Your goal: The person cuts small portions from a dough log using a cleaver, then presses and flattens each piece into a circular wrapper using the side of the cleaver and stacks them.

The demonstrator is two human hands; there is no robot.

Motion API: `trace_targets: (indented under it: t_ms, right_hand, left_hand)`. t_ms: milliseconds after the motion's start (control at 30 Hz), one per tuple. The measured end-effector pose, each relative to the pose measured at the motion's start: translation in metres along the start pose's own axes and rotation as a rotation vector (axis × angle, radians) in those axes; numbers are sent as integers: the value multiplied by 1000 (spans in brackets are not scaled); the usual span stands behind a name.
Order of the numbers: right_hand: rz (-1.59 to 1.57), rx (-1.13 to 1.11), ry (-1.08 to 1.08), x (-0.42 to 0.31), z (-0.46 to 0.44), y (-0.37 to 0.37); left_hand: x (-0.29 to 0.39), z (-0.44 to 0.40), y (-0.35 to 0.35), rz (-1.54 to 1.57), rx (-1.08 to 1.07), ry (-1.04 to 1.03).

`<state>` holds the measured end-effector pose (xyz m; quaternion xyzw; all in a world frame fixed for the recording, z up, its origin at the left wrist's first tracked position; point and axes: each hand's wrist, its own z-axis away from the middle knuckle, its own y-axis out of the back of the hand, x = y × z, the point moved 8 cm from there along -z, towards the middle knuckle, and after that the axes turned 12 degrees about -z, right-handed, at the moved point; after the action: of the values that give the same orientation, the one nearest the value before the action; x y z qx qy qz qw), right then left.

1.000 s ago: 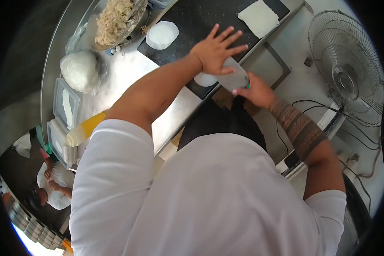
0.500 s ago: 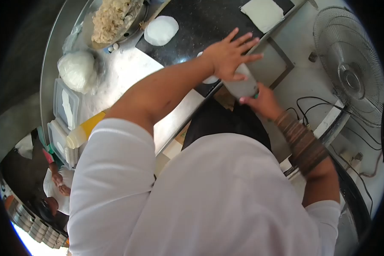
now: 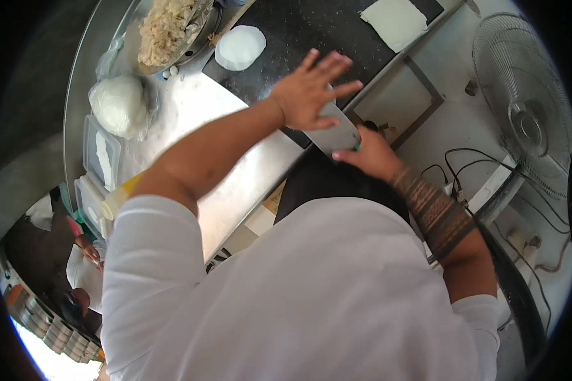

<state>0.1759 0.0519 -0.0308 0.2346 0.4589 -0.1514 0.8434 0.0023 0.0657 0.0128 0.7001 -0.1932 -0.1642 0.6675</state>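
Observation:
My right hand [image 3: 374, 155] is closed on the handle end of a broad-bladed cleaver [image 3: 338, 136], where a bit of green shows at the grip. The flat blade lies over the near edge of a black board [image 3: 286, 38]. My left hand [image 3: 311, 95] rests palm down on the blade, its fingers spread. Whatever is under the blade is hidden. Farther up the board are a thin white round [image 3: 240, 47] and a folded white cloth [image 3: 395, 24].
A bowl of pale chopped filling [image 3: 165, 32] stands at the upper left, above a plastic-wrapped white ball [image 3: 119, 106]. Lidded plastic containers [image 3: 102, 152] and a yellow bottle [image 3: 121, 197] line the left. A fan [image 3: 521, 108] and cables stand right. Another person [image 3: 86, 273] is lower left.
Both hands and the cleaver have shifted left, toward me over the board's edge. The white piece partly seen beside the blade is now hidden.

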Motion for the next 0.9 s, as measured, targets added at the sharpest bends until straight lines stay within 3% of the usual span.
trace_targets:
  t_ms: [67, 133, 200, 233, 333, 433, 500, 633, 667, 733, 833, 900]
  right_hand:
    - [-125, -11, -164, 0, 14, 17]
    - [-120, 48, -22, 0, 1, 48]
    - [-29, -3, -33, 0, -21, 75]
    - [-12, -14, 13, -7, -33, 86]
    - [93, -32, 145, -22, -62, 104]
    - [363, -48, 12, -53, -68, 116]
    - [277, 65, 26, -54, -56, 115]
    - [61, 106, -36, 6, 8, 77]
    - [0, 77, -38, 17, 28, 68]
    - [177, 5, -39, 19, 65, 60]
    - [296, -98, -176, 12, 81, 78]
    - [164, 26, -31, 19, 48, 112]
  left_hand:
    - [2, -27, 3, 50, 63, 1]
    - [2, -48, 4, 29, 61, 20]
    - [-16, -72, -1, -91, 11, 50]
    - [-22, -75, 11, -227, 203, 70]
    - [-49, -81, 12, -82, 177, 95]
    - [-70, -82, 9, -129, 238, 172]
    - [-87, -81, 2, -138, 314, 247]
    - [-84, -42, 25, 180, 100, 745]
    - [-71, -36, 14, 320, -172, 724]
    - [-37, -9, 1, 593, -717, 644]
    - [-36, 21, 8, 383, -265, 660]
    - [-46, 51, 8, 416, 37, 779]
